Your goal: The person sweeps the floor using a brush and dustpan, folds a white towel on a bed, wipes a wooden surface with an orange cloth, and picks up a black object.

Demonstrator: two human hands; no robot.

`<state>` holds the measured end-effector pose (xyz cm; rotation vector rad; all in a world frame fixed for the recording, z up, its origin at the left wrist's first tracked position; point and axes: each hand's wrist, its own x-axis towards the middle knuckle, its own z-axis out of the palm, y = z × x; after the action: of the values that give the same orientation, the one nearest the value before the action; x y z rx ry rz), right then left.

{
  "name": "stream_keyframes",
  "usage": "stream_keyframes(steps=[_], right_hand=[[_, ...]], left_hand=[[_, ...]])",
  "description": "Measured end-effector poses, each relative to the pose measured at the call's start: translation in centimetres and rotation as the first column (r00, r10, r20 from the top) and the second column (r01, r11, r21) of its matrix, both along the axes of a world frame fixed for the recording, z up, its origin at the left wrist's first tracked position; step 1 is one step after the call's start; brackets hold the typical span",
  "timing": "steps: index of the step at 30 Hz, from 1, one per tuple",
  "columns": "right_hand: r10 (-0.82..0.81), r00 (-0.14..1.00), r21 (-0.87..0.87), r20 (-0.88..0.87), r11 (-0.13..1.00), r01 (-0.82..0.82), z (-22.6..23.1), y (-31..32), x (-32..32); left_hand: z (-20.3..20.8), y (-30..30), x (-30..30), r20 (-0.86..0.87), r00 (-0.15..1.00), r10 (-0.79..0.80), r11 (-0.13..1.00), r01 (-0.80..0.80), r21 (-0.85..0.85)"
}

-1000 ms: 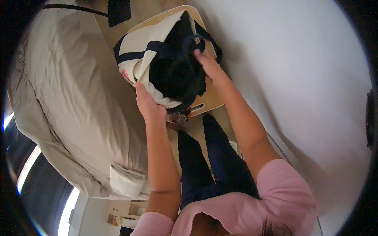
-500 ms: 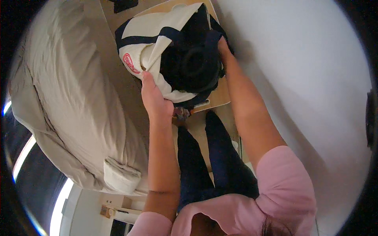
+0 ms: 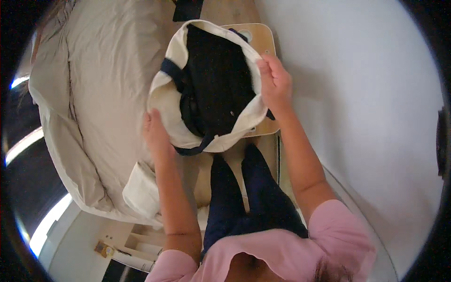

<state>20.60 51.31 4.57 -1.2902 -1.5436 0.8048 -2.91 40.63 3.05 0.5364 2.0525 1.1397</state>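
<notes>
A cream canvas tote bag [image 3: 164,101] with navy handles gapes upward above a small table. Dark cloth-like contents [image 3: 218,77] fill much of its inside; their kind is too dark to make out. At the bag's left side, my left hand [image 3: 156,134] is closed on the canvas, slightly blurred. My right hand [image 3: 276,84] pinches the rim on the opposite side, thumb over the edge. Between the hands the mouth is spread into a wide oval. One navy handle [image 3: 195,148] droops over the near rim.
Beneath the bag is a light wood-topped table [image 3: 265,37], close to the white wall [image 3: 347,94] on the right. A bed with beige bedding [image 3: 108,84] lies left, with a folded white cloth [image 3: 143,190] near its edge. A dark flat object [image 3: 188,10] lies beyond.
The bag has turned and its mouth now faces up, spread wide. My right hand has come out from the dark contents to the right rim; my left hand has shifted left and lower.
</notes>
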Motion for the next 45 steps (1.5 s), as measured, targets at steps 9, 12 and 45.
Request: stream_keyframes(steps=[9,12,45], right_hand=[[0.149,0.963,-0.107,-0.224,0.978,-0.177,14.3,-2.5,-6.4],[0.167,0.959,0.024,-0.228,0.986,-0.166,21.3,0.1,-11.9],[0.373,0.838,-0.206,0.397,0.927,-0.315,4.3,-13.4,-11.5]], left_hand=[[13.6,-0.9,0.9,0.551,0.831,0.075,0.956,-0.217,0.196],[19.7,0.0,-3.2,0.543,0.819,0.186,0.907,-0.356,0.226],[16.6,-21.9,-10.3,-0.188,0.621,0.761,0.628,-0.778,-0.025]])
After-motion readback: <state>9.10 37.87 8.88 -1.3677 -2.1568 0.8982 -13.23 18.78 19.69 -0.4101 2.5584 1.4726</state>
